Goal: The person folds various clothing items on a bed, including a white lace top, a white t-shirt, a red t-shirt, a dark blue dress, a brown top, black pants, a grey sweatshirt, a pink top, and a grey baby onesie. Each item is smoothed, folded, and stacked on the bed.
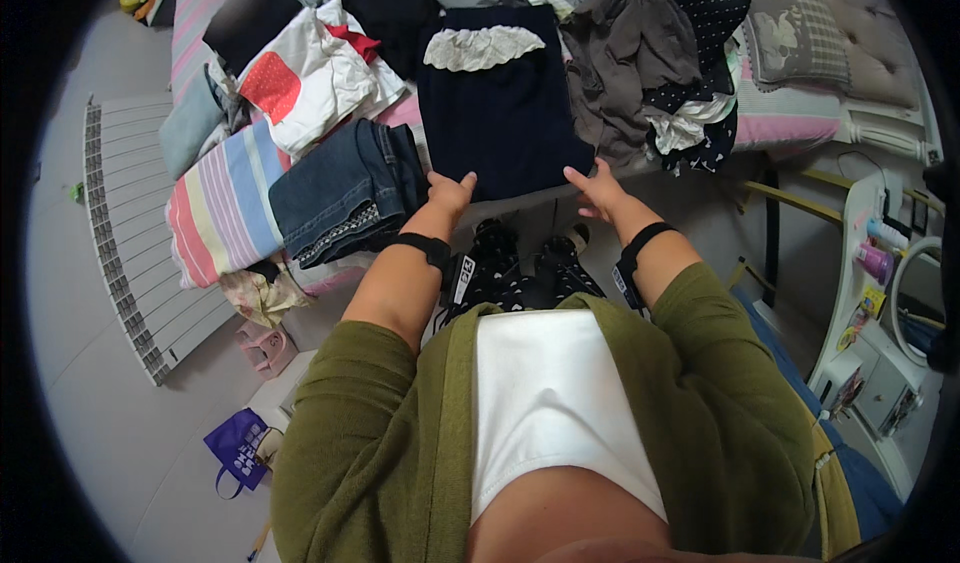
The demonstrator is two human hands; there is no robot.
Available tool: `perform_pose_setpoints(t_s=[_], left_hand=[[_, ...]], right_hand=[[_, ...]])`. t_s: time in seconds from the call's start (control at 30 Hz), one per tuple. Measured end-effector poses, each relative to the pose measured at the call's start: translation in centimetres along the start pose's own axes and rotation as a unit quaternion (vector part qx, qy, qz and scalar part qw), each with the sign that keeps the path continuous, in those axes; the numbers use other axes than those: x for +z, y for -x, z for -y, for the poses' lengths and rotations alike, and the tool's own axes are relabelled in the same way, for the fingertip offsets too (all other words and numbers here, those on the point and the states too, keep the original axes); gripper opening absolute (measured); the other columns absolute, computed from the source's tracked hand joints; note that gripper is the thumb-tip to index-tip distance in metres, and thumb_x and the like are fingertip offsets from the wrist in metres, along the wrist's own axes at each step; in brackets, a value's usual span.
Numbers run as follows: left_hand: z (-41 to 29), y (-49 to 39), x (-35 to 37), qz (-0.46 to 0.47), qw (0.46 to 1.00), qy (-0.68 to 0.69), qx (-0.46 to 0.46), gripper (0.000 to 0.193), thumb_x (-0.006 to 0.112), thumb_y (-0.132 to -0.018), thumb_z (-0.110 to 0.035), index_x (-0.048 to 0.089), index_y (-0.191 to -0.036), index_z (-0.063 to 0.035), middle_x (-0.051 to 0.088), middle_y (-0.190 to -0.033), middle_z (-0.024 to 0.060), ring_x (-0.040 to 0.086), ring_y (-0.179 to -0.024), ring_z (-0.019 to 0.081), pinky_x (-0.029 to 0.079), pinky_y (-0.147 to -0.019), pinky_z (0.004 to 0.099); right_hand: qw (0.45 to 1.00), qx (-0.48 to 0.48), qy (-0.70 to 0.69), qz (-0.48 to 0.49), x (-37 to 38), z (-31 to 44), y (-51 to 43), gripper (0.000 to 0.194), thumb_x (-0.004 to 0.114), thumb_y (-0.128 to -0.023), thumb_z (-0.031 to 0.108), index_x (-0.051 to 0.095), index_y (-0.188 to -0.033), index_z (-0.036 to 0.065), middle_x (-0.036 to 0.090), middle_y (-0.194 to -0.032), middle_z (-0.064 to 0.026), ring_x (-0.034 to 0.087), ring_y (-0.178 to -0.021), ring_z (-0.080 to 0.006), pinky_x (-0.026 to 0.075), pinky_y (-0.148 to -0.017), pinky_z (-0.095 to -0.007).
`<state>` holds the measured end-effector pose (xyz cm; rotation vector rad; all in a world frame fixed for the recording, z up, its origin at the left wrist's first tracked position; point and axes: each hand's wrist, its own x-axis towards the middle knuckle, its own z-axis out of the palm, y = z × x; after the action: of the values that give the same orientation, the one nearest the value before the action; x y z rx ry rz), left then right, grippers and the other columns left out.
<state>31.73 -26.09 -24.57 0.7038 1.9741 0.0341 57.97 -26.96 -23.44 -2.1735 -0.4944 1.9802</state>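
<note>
A navy blue folded garment (501,117) lies flat at the bed's near edge, in front of me. Across its upper part runs a crumpled off-white ruffled strip (484,47). My left hand (452,194) is at the garment's near left corner, thumb and forefinger spread against the cloth. Its other fingers are hidden, so a grip cannot be made out. At the near right corner, my right hand (598,192) touches the cloth with its thumb, fingers apart. Folded dark blue jeans (349,188) sit left of the garment, and a rumpled grey-brown garment (626,68) lies to its right.
A white garment with a red patch (322,75) rests by a striped folded cloth (225,203). A checked cushion (787,30) lies at the far right. White radiator (150,233) stands left, a purple bag (240,450) on the floor, and a mirror (922,300) at right.
</note>
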Motion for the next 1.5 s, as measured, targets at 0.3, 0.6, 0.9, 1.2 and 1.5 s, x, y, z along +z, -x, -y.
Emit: perform_pose_setpoints(t_s=[0.3,0.6,0.9,1.2,1.5], left_hand=[[3.3,-3.0,0.8,0.035,0.998,0.059,0.012,0.062,0.057,-0.083,-0.033,0.034,-0.129,0.0007,0.044,-0.125,0.0195,0.048,-0.11,0.0316,0.043,-0.088,0.0385],[6.5,6.5,-3.0,0.252,0.899,0.296,-0.202,0.025,0.06,-0.073,-0.009,0.05,-0.096,-0.0056,0.052,-0.086,0.0078,0.053,-0.068,0.0209,0.048,-0.051,0.0278],[-6.6,2.9,-7.9,0.043,0.805,0.553,0.211,0.04,0.053,-0.084,-0.024,0.038,-0.111,0.0,0.05,-0.098,0.0159,0.057,-0.089,0.0305,0.048,-0.076,0.0388],[-5.3,-0.7,-0.9,-0.17,0.903,-0.25,0.304,0.076,0.052,-0.079,-0.052,0.016,-0.14,-0.0244,0.007,-0.144,0.0196,0.017,-0.125,0.0514,0.02,-0.099,0.06],[-5.0,-5.5,1.4,-0.164,0.973,-0.062,0.15,0.112,0.068,-0.063,-0.058,0.004,-0.14,-0.0079,0.017,-0.139,0.0254,0.028,-0.125,0.0419,0.027,-0.1,0.0502]], right_hand=[[0.952,0.029,-0.301,0.054,1.8,-2.1,-2.1,0.069,0.064,-0.08,0.018,0.017,-0.13,0.017,0.036,-0.129,-0.0147,0.044,-0.111,-0.0349,0.045,-0.085,-0.0464],[0.937,0.191,-0.278,0.091,-2.1,-6.7,4.9,0.028,0.057,-0.073,0.011,0.047,-0.098,0.003,0.055,-0.086,-0.0139,0.059,-0.078,-0.0283,0.054,-0.066,-0.0392],[0.872,-0.236,-0.384,0.192,-2.5,9.6,2.6,0.044,0.063,-0.079,0.025,0.041,-0.114,0.009,0.052,-0.11,-0.0181,0.054,-0.098,-0.0282,0.047,-0.082,-0.0417],[0.704,-0.388,0.562,-0.196,5.0,6.9,0.5,0.061,0.051,-0.084,0.043,0.02,-0.137,0.039,0.01,-0.147,-0.0063,0.01,-0.132,-0.0391,0.019,-0.095,-0.0672],[0.773,-0.199,0.589,-0.125,6.4,7.4,-4.4,0.059,0.038,-0.086,0.054,0.01,-0.137,0.044,0.003,-0.148,0.0017,0.008,-0.132,-0.0402,0.017,-0.102,-0.06]])
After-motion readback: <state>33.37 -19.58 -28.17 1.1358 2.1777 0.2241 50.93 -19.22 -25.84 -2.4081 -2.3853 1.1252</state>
